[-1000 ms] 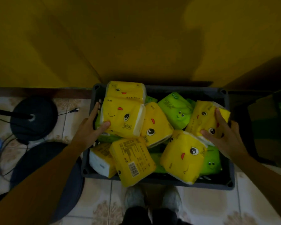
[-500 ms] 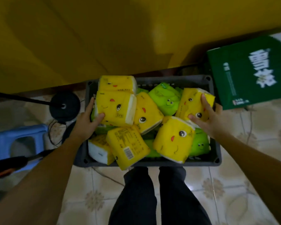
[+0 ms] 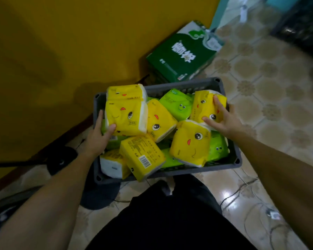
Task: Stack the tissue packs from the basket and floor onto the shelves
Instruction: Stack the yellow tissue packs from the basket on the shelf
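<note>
A dark grey plastic basket [image 3: 181,86] is heaped with several yellow and green tissue packs printed with cartoon faces. My left hand [image 3: 98,138] grips the basket's left side, fingers along the wall and thumb pressed on a yellow pack [image 3: 126,116]. My right hand [image 3: 224,121] holds the right side, with index finger and thumb spread over another yellow pack [image 3: 204,105]. A green pack [image 3: 177,105] lies between them. The basket hangs in front of my legs, off the tiled floor. No shelves are in view.
A yellow wall [image 3: 61,51] runs along the left. A green carton [image 3: 181,56] lies on the floor beyond the basket. A black round stand base [image 3: 61,159] with a pole sits at the left. Cables [image 3: 242,192] trail over the patterned tiles at the right.
The basket has come up off the floor in both hands. My view has swung right, bringing the green carton and more tiled floor into sight.
</note>
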`<action>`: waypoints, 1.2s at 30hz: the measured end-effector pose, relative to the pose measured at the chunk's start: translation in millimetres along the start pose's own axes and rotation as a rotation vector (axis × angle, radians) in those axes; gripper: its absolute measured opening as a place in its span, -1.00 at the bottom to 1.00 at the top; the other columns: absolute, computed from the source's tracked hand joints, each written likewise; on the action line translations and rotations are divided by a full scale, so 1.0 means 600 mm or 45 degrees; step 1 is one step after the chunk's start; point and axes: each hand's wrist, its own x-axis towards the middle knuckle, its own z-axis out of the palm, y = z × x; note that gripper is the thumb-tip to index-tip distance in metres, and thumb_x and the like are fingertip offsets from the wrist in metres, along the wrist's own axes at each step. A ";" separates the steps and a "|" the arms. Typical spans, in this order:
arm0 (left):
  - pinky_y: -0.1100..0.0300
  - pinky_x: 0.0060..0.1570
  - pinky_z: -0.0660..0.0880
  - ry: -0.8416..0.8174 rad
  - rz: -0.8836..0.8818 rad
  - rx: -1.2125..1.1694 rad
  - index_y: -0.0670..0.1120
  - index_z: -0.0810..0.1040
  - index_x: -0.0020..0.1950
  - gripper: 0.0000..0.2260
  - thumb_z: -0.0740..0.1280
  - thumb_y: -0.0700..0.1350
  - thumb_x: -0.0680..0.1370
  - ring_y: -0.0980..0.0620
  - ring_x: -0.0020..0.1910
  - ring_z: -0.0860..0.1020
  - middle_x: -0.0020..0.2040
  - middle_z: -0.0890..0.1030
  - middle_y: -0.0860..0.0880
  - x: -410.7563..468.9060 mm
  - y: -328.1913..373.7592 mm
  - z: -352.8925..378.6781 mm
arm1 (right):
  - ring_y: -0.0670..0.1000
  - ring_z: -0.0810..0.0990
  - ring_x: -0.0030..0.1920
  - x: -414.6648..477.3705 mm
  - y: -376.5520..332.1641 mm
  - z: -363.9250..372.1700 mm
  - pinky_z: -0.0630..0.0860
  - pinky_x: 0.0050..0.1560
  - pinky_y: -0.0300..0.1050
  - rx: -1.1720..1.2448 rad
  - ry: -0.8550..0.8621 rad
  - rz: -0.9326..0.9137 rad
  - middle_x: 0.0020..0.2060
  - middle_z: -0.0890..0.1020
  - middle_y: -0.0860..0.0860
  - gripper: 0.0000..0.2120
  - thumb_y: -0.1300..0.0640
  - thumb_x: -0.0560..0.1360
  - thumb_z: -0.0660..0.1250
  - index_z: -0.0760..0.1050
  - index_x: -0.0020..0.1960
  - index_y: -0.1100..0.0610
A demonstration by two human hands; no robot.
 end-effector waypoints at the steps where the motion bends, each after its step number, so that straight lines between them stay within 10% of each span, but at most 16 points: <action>1: -0.12 0.27 0.35 -0.042 0.034 0.007 0.20 -0.14 0.52 -0.31 0.12 0.26 0.47 -0.15 0.32 0.41 0.45 0.33 -0.07 -0.002 0.021 0.014 | 0.24 0.19 0.42 -0.027 0.022 -0.012 0.24 0.39 0.18 0.025 0.035 0.047 0.46 0.04 0.12 -0.12 -0.37 0.27 0.24 -0.12 0.47 -0.28; 10: -0.29 0.34 0.21 -0.470 0.334 0.389 0.53 -0.17 0.34 -0.28 0.06 0.59 0.26 -0.26 0.42 0.25 0.48 0.25 -0.15 0.073 0.225 0.229 | 0.24 0.21 0.41 -0.248 0.268 -0.106 0.23 0.36 0.11 0.271 0.418 0.527 0.43 0.11 0.17 -0.20 -0.20 0.42 0.32 -0.09 0.49 -0.21; 36: -0.08 0.41 0.13 -1.418 1.179 0.723 0.21 -0.12 0.51 -0.27 0.10 0.39 0.45 -0.08 0.50 0.13 0.55 0.06 0.03 -0.065 0.953 1.033 | 0.21 0.25 0.36 -0.551 0.695 -0.394 0.27 0.33 0.12 0.767 1.286 1.421 0.37 0.16 0.15 -0.21 -0.19 0.43 0.31 -0.06 0.50 -0.20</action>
